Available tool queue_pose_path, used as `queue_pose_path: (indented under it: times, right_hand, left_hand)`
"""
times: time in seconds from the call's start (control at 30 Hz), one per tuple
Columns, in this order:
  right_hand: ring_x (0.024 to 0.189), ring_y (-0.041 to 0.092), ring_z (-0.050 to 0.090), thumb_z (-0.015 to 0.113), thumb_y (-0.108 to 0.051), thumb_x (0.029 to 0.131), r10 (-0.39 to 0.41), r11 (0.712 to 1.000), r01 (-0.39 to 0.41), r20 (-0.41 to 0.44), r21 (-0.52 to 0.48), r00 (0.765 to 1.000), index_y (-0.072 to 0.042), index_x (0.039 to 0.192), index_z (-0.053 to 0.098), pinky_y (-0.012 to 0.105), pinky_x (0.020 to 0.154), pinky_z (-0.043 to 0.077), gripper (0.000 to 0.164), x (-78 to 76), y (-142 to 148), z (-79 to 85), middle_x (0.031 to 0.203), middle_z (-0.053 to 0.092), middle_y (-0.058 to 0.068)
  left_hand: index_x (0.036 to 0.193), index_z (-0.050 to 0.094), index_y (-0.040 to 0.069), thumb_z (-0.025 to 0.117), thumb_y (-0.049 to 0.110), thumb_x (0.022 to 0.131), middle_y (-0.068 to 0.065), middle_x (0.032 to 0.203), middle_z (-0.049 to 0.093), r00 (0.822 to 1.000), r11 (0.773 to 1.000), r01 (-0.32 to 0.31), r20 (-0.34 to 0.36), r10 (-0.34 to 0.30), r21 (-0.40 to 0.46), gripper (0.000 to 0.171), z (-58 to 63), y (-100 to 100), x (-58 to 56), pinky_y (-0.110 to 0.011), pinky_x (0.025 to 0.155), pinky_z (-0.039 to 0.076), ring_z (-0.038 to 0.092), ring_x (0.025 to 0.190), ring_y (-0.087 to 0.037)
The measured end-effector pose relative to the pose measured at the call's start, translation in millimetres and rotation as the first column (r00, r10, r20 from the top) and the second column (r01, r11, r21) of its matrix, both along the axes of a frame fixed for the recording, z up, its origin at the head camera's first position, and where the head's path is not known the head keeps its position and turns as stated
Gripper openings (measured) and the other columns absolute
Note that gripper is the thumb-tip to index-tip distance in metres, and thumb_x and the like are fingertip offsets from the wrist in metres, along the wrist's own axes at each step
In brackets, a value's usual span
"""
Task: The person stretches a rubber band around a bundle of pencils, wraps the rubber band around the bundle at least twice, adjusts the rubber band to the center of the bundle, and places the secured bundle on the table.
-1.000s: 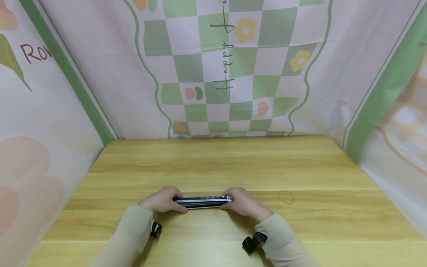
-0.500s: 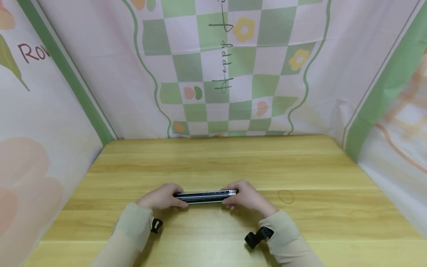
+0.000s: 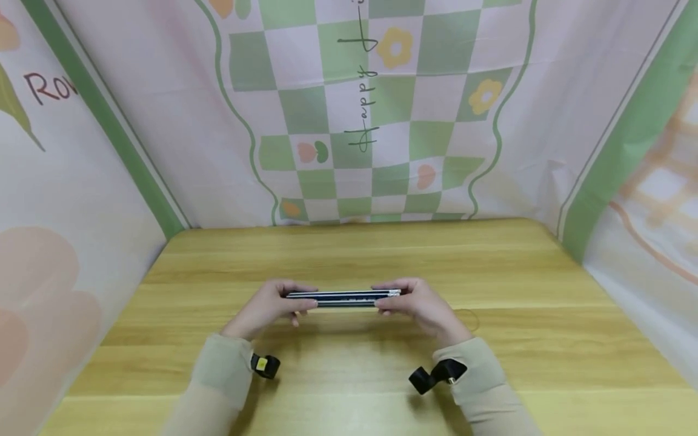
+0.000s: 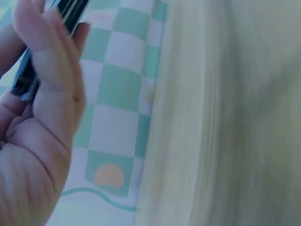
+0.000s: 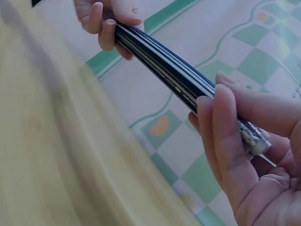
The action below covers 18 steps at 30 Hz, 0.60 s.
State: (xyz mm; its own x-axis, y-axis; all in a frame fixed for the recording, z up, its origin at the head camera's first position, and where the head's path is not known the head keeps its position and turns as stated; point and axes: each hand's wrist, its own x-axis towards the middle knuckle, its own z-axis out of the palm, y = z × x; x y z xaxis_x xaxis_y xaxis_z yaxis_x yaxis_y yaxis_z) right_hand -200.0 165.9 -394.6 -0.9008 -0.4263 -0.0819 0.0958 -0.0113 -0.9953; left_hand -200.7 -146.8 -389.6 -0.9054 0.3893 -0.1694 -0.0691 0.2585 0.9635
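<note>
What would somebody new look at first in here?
Probably the dark striped pencils, held above the wooden table with the left hand at one end and the right hand at the other. Next, maybe the big green-and-white checked pattern behind the table.

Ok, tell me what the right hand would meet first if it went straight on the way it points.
Likely the left hand, gripping the other end of the pencils; the right hand points roughly along them, though exact depth is hard to judge.
</note>
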Motion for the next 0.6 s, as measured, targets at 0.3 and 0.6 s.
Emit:
queue_pose_path:
  times: [0.3, 0.6]
  right_hand:
    - [0.078, 0.014, 0.073, 0.066, 0.011, 0.085, -0.072, 0.983, 0.076, 0.034, -0.167, 0.997, -0.002, 0.106, 0.074, 0.025, 0.077, 0.064, 0.025, -0.2, 8.4, 8.9, 0.096, 0.075, 0.002]
    - [0.086, 0.016, 0.073, 0.068, 0.008, 0.086, -0.088, 0.983, 0.090, 0.018, -0.158, 0.996, 0.007, 0.109, 0.070, 0.029, 0.082, 0.064, 0.024, -0.3, 11.7, 10.1, 0.099, 0.075, 0.006]
  left_hand:
    - [0.124, 0.065, -0.004, 0.079, 0.019, 0.086, -0.019, 0.100, 0.072, 0.993, 0.975, -0.113, 0.003, 0.115, 0.191, 0.047, -1.6, 32.8, -1.8, -0.025, 0.061, 0.062, 0.067, 0.077, -0.013]
    - [0.121, 0.067, -0.005, 0.079, 0.014, 0.085, -0.016, 0.104, 0.073, 0.992, 0.952, -0.123, 0.029, 0.120, 0.280, 0.042, -4.7, 61.7, -2.9, -0.026, 0.062, 0.063, 0.073, 0.081, -0.017]
